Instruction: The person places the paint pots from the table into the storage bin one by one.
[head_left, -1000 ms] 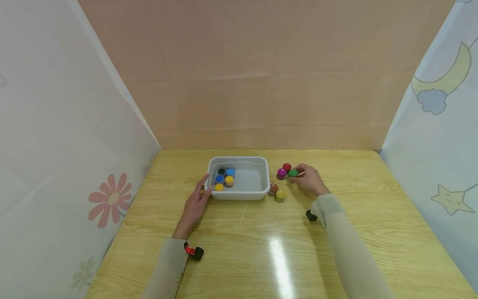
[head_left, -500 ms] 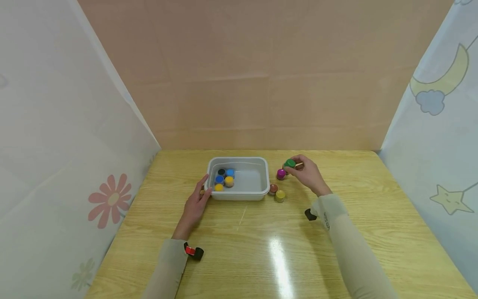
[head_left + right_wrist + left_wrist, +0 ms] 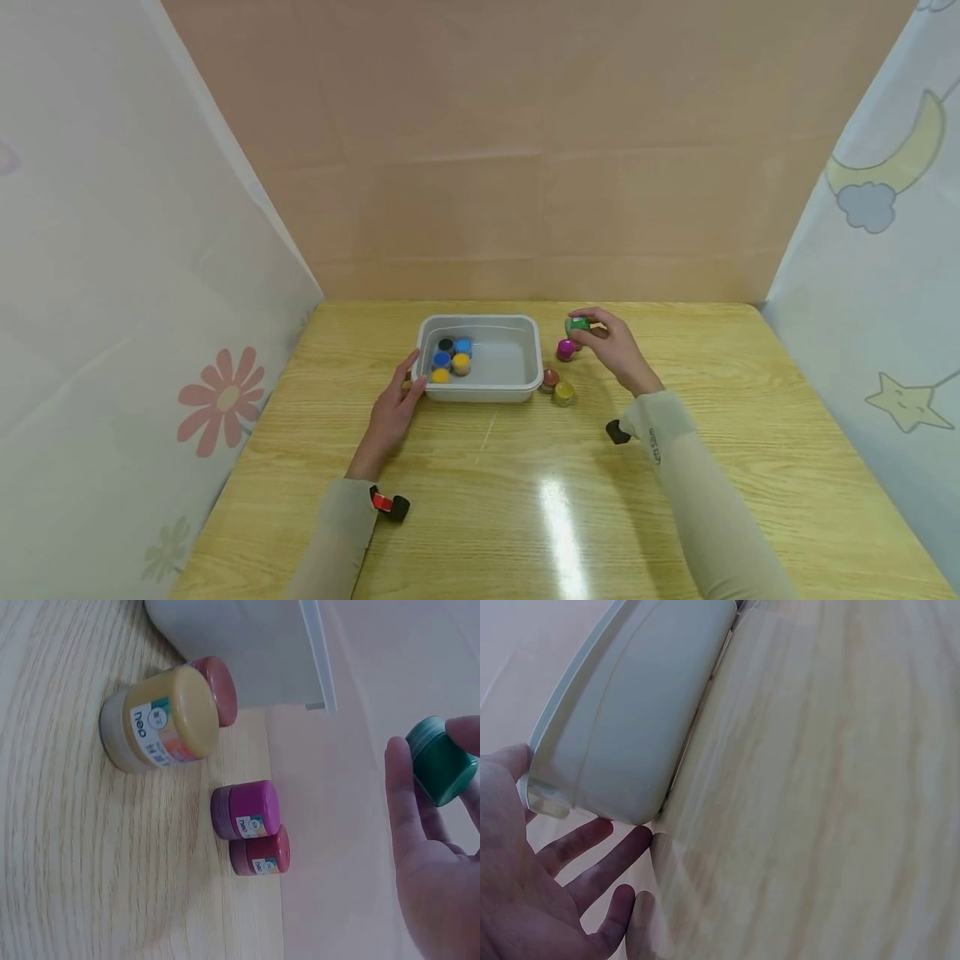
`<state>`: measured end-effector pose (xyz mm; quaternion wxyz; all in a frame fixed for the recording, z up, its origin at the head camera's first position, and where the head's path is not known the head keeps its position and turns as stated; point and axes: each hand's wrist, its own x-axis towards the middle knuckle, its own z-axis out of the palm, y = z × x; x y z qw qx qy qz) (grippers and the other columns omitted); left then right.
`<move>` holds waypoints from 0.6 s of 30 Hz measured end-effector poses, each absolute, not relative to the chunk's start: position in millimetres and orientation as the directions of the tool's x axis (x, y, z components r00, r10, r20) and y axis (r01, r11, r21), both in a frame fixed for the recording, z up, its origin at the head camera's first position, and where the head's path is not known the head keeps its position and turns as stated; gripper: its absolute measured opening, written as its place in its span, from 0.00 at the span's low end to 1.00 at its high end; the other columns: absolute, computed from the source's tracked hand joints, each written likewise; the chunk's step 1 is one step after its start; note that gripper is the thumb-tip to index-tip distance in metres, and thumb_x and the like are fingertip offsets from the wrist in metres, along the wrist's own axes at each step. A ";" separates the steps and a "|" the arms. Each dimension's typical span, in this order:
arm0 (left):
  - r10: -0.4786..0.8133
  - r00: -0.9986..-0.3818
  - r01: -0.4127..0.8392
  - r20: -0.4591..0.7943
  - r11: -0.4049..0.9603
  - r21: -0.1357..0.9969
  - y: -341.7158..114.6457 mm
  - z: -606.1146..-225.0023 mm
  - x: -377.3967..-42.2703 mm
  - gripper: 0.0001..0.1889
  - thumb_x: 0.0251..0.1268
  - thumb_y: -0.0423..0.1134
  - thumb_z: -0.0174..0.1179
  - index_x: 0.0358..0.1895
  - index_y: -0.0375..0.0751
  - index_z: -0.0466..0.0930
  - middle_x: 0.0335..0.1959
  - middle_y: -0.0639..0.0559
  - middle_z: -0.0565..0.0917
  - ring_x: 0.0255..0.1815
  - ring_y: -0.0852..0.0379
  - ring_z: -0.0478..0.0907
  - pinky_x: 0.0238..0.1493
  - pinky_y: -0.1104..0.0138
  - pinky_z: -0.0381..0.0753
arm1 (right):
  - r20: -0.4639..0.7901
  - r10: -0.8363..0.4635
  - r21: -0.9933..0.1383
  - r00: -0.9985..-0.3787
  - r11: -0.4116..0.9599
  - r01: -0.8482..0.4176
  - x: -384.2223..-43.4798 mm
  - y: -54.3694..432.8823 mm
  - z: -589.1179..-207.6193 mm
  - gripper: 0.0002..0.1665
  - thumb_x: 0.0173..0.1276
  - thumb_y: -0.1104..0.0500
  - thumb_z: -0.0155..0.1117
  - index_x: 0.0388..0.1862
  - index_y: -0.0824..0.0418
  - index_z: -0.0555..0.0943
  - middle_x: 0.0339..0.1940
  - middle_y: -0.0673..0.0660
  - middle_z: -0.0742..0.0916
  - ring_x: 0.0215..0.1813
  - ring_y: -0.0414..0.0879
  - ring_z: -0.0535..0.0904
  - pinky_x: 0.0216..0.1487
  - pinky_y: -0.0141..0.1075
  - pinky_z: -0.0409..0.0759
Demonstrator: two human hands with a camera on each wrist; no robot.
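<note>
Green jar (image 3: 444, 769), small and round, with bumpy little lines round one end: my right grip (image 3: 617, 346) pinches it between thumb and fingers. I have it tipped, up off the tabletop (image 3: 450, 475), right of the white tray (image 3: 480, 388) and near the purple jar (image 3: 566, 348) and the red jar (image 3: 273, 847). Those two stand close together, with smooth round lids and white stickers. My left grip (image 3: 392, 410) holds the tray's near left corner, thumb at the rim, fingers spread along the side. The tray looks like smooth plastic, with round corners and a thin lip. Five small jars (image 3: 461, 362) sit in its left end: black, light blue, dark blue and two yellow. Just beside its right end stand a brown jar (image 3: 551, 379) and a chubby yellow jar (image 3: 563, 394). The tabletop is pale, stripy wood with a shiny patch.
</note>
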<state>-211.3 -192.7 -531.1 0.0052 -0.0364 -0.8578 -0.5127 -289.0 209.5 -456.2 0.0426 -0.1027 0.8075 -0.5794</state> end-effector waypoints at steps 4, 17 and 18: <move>0.057 -0.997 0.068 0.046 0.477 0.876 -193.6 -531.9 -212.3 0.31 0.81 0.63 0.45 0.82 0.74 0.51 0.73 0.40 0.73 0.66 0.36 0.80 0.69 0.39 0.72 | 0.049 -0.213 -0.957 -0.976 0.270 -0.107 -289.6 206.3 -454.9 0.26 0.76 0.56 0.67 0.68 0.64 0.75 0.61 0.63 0.76 0.56 0.51 0.83 0.53 0.32 0.83; 0.056 -0.997 0.069 0.047 0.496 0.865 -193.4 -534.8 -215.0 0.31 0.80 0.66 0.44 0.82 0.77 0.51 0.73 0.40 0.73 0.63 0.37 0.82 0.67 0.40 0.74 | 0.065 -0.211 -0.951 -0.975 0.284 -0.124 -290.9 196.0 -455.5 0.26 0.75 0.61 0.68 0.68 0.64 0.72 0.64 0.64 0.75 0.56 0.54 0.80 0.52 0.30 0.83; 0.056 -0.997 0.070 0.049 0.498 0.864 -193.7 -534.6 -214.9 0.31 0.81 0.66 0.43 0.82 0.77 0.51 0.73 0.40 0.73 0.63 0.37 0.82 0.67 0.39 0.74 | 0.069 -0.214 -0.950 -0.974 0.284 -0.129 -291.5 194.9 -455.5 0.26 0.75 0.61 0.68 0.67 0.64 0.73 0.64 0.65 0.75 0.57 0.55 0.80 0.52 0.30 0.83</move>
